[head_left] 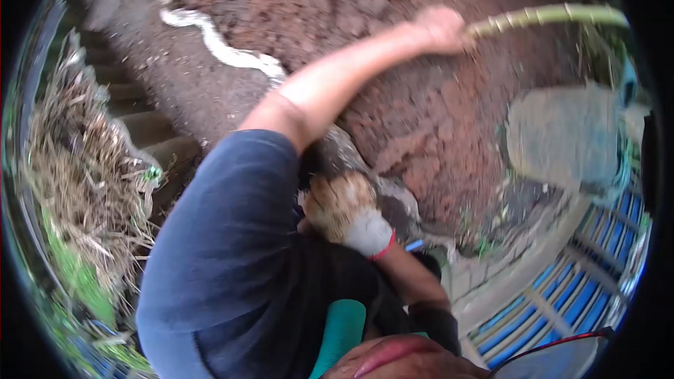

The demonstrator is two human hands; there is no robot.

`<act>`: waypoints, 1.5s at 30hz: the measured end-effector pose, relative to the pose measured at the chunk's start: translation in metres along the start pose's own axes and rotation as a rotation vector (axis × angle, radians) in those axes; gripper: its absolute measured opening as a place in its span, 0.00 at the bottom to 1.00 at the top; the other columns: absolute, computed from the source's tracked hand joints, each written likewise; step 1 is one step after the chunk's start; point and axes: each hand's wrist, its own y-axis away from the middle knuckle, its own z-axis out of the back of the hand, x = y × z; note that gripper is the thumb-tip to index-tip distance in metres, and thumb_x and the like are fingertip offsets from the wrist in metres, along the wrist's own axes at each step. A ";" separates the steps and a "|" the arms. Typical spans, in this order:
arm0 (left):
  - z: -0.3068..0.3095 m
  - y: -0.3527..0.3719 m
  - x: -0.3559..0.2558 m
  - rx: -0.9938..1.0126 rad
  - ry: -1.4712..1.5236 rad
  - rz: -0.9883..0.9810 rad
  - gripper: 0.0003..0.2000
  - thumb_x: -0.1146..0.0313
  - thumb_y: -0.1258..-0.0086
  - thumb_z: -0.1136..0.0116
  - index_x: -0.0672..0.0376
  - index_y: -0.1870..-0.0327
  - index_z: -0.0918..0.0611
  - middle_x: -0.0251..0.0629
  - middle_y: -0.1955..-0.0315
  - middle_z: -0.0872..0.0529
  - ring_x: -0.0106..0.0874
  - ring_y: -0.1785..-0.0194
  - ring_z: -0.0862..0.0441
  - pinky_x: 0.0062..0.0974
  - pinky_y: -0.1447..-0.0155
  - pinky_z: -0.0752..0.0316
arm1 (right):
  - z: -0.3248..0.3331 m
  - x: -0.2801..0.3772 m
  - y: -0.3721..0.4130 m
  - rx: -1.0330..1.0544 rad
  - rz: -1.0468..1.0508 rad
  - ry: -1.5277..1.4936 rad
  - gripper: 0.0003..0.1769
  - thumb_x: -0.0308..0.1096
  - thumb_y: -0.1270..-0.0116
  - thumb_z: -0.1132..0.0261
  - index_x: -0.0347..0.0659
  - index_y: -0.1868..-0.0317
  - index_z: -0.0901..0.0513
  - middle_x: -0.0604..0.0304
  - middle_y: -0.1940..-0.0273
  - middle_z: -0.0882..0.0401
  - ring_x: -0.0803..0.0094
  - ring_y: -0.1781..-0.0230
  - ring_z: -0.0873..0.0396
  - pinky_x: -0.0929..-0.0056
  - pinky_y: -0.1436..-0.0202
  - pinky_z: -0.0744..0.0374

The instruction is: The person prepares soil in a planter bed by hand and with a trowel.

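My left hand (442, 29), bare and blurred, reaches far forward over reddish soil (428, 133). It is closed at the near end of a long green stalk (547, 15) with pale rings, which extends to the right edge. Close to my body is my right hand (344, 214), in a dirt-stained white glove with a red cuff. Its fingers look curled downward; whatever they grip, if anything, is hidden. A dark, rough edge (344, 151) lies just beyond the glove.
Dry straw (84, 182) lies on a corrugated roof-like sheet (161, 147) at left. A white strip (225, 49) runs along the soil edge. At right are a grey-green slab (562, 137) and blue slats (611, 238). A green tube-like object (342, 330) hangs near my chest.
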 end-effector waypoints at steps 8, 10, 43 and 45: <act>0.004 0.001 0.001 0.202 0.104 0.103 0.29 0.41 0.31 0.42 0.65 0.55 0.14 0.56 0.67 0.13 0.49 0.58 0.14 0.43 0.55 0.20 | -0.021 -0.013 0.019 -0.108 0.139 0.121 0.27 0.49 0.36 0.43 0.46 0.42 0.17 0.45 0.37 0.23 0.48 0.41 0.23 0.42 0.37 0.28; 0.021 0.009 -0.003 0.562 0.265 0.132 0.26 0.46 0.30 0.38 0.64 0.48 0.17 0.45 0.74 0.15 0.36 0.70 0.14 0.34 0.68 0.19 | -0.019 -0.013 0.025 -0.170 0.141 0.137 0.28 0.46 0.37 0.43 0.47 0.38 0.20 0.47 0.35 0.25 0.47 0.35 0.28 0.39 0.31 0.32; -0.044 0.015 0.001 0.410 0.069 -0.443 0.21 0.63 0.37 0.35 0.64 0.46 0.19 0.47 0.52 0.15 0.41 0.48 0.18 0.37 0.38 0.25 | 0.054 -0.139 -0.010 -1.294 -0.859 0.243 0.42 0.51 0.42 0.25 0.29 0.36 0.30 0.34 0.41 0.27 0.39 0.37 0.27 0.49 0.33 0.27; -0.043 0.023 -0.003 0.420 0.265 -0.192 0.22 0.62 0.31 0.38 0.63 0.40 0.23 0.47 0.47 0.17 0.40 0.43 0.20 0.38 0.38 0.25 | 0.074 -0.144 -0.010 -1.334 -1.050 0.234 0.41 0.54 0.37 0.31 0.27 0.37 0.31 0.33 0.41 0.29 0.41 0.41 0.23 0.51 0.42 0.21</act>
